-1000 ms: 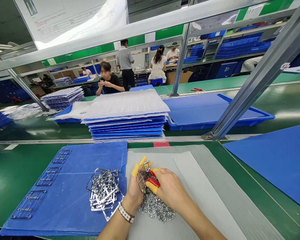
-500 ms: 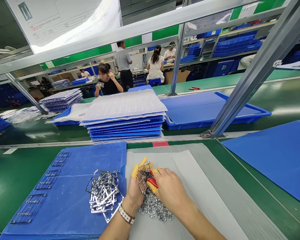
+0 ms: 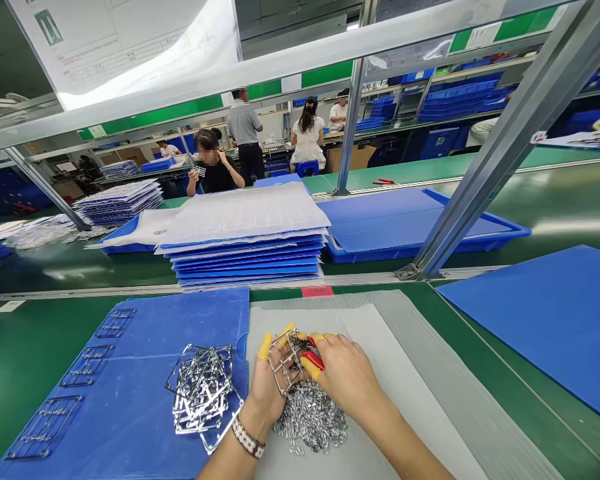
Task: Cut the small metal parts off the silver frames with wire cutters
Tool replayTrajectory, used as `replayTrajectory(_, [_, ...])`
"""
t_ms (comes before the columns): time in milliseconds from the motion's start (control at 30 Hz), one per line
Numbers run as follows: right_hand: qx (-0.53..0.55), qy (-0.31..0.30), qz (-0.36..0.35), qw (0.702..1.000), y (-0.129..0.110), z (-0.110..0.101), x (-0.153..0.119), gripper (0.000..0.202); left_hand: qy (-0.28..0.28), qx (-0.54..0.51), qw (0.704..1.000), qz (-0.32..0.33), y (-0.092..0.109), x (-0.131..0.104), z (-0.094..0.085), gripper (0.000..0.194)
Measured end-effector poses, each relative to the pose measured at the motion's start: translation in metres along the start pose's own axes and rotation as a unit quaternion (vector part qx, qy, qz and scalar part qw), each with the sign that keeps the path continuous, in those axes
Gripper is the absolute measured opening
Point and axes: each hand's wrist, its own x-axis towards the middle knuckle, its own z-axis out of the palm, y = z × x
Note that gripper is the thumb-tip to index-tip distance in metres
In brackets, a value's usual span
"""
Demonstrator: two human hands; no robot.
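My left hand, in yellow finger cots, holds a small shiny rectangular sprue frame tilted above the pile. In my right hand is a pair of red-handled nippers, their jaws by the frame's right side; the tips are hard to make out. Under both hands, a heap of small silvery pieces lies on a pale sheet. To the left, a tangled pile of shiny frames rests on a blue board. Three separate frames lie along that board's left edge.
Beyond the bench's metal rail stands a stack of blue and white sheets, beside a blue tray. A slanted metal post rises at right, near a blue sheet. Several people work in the background.
The nippers and my right hand have shifted slightly right from the frame's middle, and more of the frame shows. My left hand still holds it. The view has moved a little.
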Motion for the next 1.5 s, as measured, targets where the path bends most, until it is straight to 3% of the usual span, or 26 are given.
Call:
replayTrajectory(367, [0.013,-0.034,0.005,0.999,-0.002,-0.008,0.000,0.026,0.004,0.037,0.999,0.021,-0.002,0.000,-0.002,0.050])
replayTrajectory(733, [0.015,-0.021,0.017,1.000,-0.006,-0.011,-0.002,0.025,0.038,0.079,0.995,0.050,-0.003,0.000,-0.002,0.050])
replayTrajectory(1167, [0.006,-0.014,0.015,1.000,-0.011,-0.012,-0.001,0.019,0.030,0.079,0.995,0.046,-0.003,0.001,-0.002,0.053])
replayTrajectory(1500, [0.006,-0.016,-0.003,1.000,-0.012,-0.012,0.003,0.021,0.063,0.106,0.988,0.090,-0.007,0.001,-0.005,0.050])
